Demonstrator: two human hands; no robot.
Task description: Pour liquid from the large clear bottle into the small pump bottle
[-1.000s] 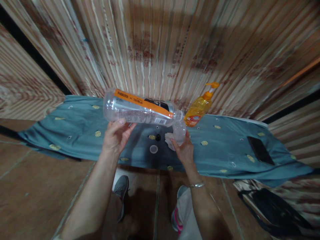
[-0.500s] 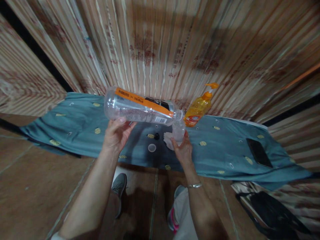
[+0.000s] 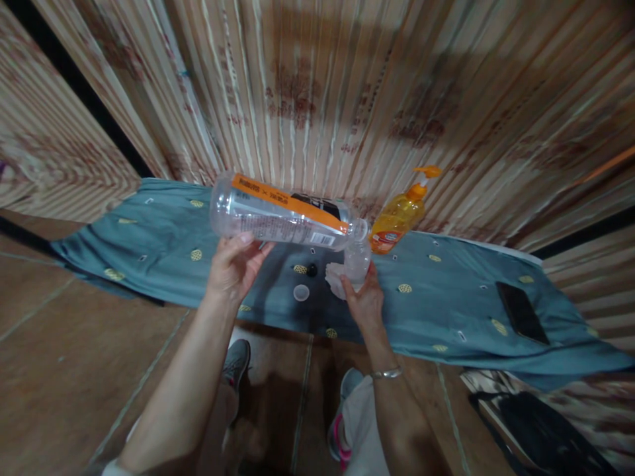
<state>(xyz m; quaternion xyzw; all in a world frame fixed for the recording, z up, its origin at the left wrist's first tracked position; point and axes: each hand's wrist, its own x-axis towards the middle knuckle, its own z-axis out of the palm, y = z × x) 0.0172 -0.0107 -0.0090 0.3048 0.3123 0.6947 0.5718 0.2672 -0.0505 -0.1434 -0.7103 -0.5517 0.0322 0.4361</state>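
Note:
My left hand [image 3: 237, 261] supports a large clear plastic bottle [image 3: 280, 211] with an orange and silver label, tipped nearly level with its neck to the right. That neck meets the mouth of a small clear bottle [image 3: 356, 259], which my right hand [image 3: 364, 297] grips around its lower part. Whether liquid passes between them I cannot make out. A whitish translucent piece [image 3: 336, 277] lies beside my right fingers. On the cloth between my hands are a round clear cap [image 3: 301, 292] and a small black cap [image 3: 311, 270].
A yellow pump bottle [image 3: 397, 221] with an orange top stands just right of the small bottle. The teal cloth [image 3: 173, 284] covers a narrow table. A black phone [image 3: 522, 312] lies at its right. A dark bag [image 3: 540, 423] is on the floor, and a patterned curtain [image 3: 317, 86] hangs behind.
The view has shifted slightly. Both hands keep their holds, and the two bottles stay mouth to mouth with little visible difference.

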